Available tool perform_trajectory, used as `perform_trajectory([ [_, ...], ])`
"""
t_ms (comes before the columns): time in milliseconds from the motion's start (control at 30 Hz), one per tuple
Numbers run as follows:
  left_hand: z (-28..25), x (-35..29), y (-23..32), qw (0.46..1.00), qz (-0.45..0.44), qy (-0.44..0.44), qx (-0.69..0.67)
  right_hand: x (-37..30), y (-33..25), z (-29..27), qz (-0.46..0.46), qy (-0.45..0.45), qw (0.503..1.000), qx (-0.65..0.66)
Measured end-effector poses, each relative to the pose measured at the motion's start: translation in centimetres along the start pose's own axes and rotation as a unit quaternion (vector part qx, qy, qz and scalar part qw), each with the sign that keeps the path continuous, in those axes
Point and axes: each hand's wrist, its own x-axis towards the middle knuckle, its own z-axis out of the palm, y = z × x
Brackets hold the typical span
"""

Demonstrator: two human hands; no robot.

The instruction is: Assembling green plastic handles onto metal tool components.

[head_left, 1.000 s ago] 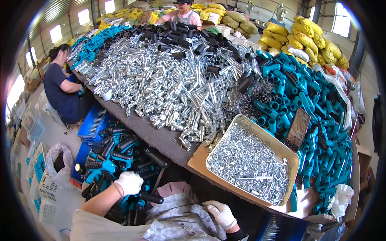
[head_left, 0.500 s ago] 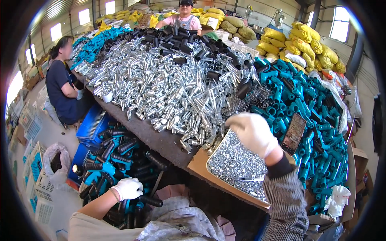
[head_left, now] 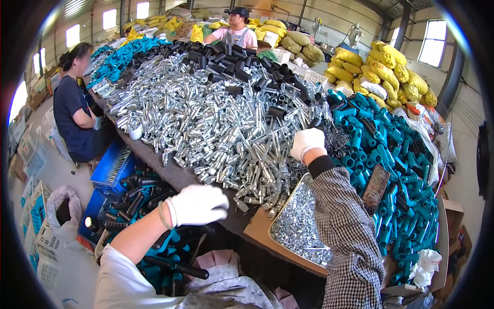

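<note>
Both my hands wear white gloves. My left hand (head_left: pixel 199 206) is raised over the near table edge, above black ribbed handles with teal parts (head_left: pixel 167 262). Its fingers are curled together, and whatever lies inside them is hidden. My right hand (head_left: pixel 307 143) reaches to the right side of a heap of shiny metal tubes and fittings (head_left: pixel 206 123). Black sleeves (head_left: pixel 277 112) and a tangle of thin metal springs (head_left: pixel 337 140) lie close to it. The back of the glove hides its fingers. Nearer to me, a tray of small metal pieces (head_left: pixel 296 221) rests on cardboard.
Teal plastic handles (head_left: pixel 381 154) are heaped at the right, with a phone (head_left: pixel 376 186) lying on them. A blue crate (head_left: pixel 112 167) stands at the left. One person (head_left: pixel 74 110) sits on the left; another (head_left: pixel 236 33) is behind the heap. Yellow sacks (head_left: pixel 388 64) are stacked behind.
My left hand has risen from the handles toward the table edge. My right hand has moved from above the tray, farther away to the metal heap. The person behind has turned their head.
</note>
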Motion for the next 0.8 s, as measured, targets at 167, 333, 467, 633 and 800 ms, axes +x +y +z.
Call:
perform_trajectory([
  [167, -1.0, 6.1, -1.5, 0.989, -0.001, 0.137, -0.060, 2.2, -0.8, -1.5, 0.043, -0.109, 0.993, 0.014],
  [333, -0.7, 11.5, -1.5, 0.969, -0.075, 0.194, -0.131, 1.8, -0.1, -1.5, 0.073, -0.162, 0.983, 0.035],
  [467, -1.1, 14.4, 0.7, 0.971, -0.150, 0.160, -0.097, 0.3, -1.8, -1.1, 0.073, -0.105, 0.992, -0.019],
  [633, 1.3, 16.7, -1.8, 0.961, -0.123, 0.212, -0.127, -0.8, -2.1, 1.1, 0.146, 0.029, 0.988, 0.040],
  [800, 2.2, 16.5, -3.3, 0.893, -0.164, 0.219, -0.357, -2.2, 1.9, 1.4, 0.125, 0.196, 0.945, 0.229],
])
